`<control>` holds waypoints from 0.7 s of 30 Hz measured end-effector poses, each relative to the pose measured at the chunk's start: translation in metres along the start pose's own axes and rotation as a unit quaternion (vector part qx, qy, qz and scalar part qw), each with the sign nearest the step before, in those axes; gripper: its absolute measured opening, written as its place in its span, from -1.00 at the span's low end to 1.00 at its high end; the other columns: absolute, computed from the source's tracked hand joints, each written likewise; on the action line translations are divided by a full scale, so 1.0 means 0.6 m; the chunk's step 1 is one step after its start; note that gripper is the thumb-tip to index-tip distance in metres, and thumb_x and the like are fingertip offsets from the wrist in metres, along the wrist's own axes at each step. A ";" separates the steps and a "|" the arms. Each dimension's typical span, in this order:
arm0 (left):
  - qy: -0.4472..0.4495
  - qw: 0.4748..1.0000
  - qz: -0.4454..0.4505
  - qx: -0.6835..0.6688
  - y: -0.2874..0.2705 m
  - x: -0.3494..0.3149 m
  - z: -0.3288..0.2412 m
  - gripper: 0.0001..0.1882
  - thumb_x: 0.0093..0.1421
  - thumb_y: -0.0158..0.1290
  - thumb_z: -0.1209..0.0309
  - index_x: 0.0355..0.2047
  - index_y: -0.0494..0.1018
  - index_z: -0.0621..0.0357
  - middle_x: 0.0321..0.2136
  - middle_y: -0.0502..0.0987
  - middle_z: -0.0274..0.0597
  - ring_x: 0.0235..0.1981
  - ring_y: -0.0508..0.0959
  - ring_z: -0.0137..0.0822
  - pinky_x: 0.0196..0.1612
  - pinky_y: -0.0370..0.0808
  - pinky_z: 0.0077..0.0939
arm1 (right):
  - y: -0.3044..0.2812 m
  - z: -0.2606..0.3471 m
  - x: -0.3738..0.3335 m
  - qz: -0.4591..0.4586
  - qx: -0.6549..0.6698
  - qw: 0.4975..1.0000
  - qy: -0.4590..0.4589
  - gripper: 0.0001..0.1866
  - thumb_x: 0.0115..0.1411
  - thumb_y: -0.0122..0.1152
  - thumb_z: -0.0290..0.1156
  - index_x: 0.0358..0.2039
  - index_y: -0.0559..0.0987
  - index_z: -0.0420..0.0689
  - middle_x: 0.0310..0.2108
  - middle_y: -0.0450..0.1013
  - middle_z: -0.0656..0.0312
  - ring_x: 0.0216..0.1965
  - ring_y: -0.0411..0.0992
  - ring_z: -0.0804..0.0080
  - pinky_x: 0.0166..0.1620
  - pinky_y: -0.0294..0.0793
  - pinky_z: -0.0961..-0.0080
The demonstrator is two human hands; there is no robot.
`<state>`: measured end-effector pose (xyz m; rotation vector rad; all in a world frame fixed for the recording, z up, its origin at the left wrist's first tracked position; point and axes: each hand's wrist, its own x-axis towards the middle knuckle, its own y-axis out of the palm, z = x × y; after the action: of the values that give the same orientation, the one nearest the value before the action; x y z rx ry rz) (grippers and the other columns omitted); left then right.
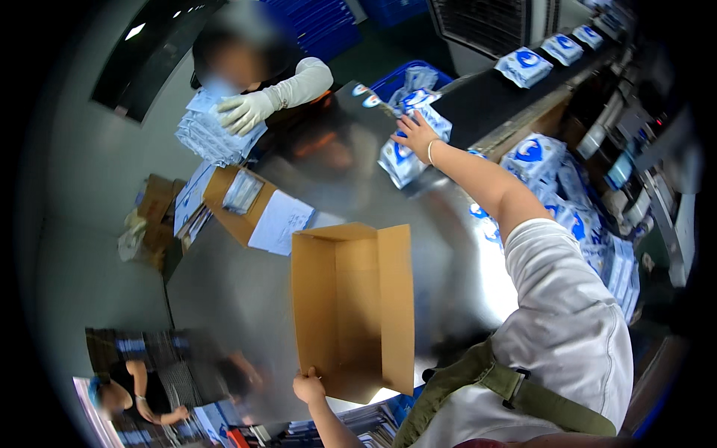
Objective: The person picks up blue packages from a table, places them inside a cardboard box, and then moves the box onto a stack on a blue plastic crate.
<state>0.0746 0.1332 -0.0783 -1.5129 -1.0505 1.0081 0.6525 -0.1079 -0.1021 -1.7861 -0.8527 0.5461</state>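
An open, bare cardboard box [357, 299] stands on the metal table in front of me, its flaps up. My left hand [308, 386] grips the box wall at its near left corner, fingers curled round the edge. My right arm reaches far out, and my right hand [416, 137] lies with spread fingers on a white and blue soft pack [403, 163] at the end of the conveyor belt. More such packs lie right against it, partly under the hand. A second cardboard box [258, 209], with a white flap and a pack inside, sits to the left.
More packs [523, 67] ride on the black conveyor belt [478, 104]. Several packs are piled below it at right [538, 157]. Across the metal table [224, 299], a person's white-gloved hand [246, 112] rests on stacked packs [216, 134]. A blue crate [396, 78] stands behind; another person [142, 396] is lower left.
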 end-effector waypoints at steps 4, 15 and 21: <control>0.013 1.000 -0.002 0.015 -0.010 0.000 -0.016 -0.78 0.02 0.15 0.34 -0.39 0.52 0.24 -0.47 0.57 0.04 -0.38 0.57 0.00 -0.29 0.46 -0.21 | 0.058 0.073 0.020 0.042 0.043 0.997 0.040 -0.26 -0.07 0.22 -0.27 0.19 0.22 0.17 0.17 0.14 0.06 0.25 0.00 0.04 0.21 -0.06 -0.05; 0.050 0.999 -0.002 -0.004 0.015 0.020 0.021 -0.75 0.06 0.06 0.27 -0.36 0.47 0.20 -0.45 0.55 0.03 -0.36 0.54 0.06 -0.29 0.45 -0.11 | -0.007 0.249 -0.482 0.052 0.297 0.939 0.165 -0.20 -0.30 0.26 -0.45 0.08 0.24 0.01 0.11 0.13 -0.08 0.20 0.03 -0.16 0.11 0.17 -0.08; 0.096 0.993 -0.035 -0.062 0.010 0.014 0.018 -0.78 0.06 -0.03 0.28 -0.50 0.39 0.20 -0.50 0.53 0.01 -0.41 0.51 0.05 -0.38 0.42 -0.17 | -0.037 0.219 -0.568 0.036 0.554 0.794 0.245 -0.05 -0.43 0.48 -0.32 0.08 0.26 -0.18 0.00 0.32 0.08 0.06 0.29 0.17 0.08 0.30 0.35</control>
<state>0.0675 0.1430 -0.0866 -1.6265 -1.0363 0.7453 0.3336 -0.2836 -0.1386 -0.7710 -0.0045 0.4424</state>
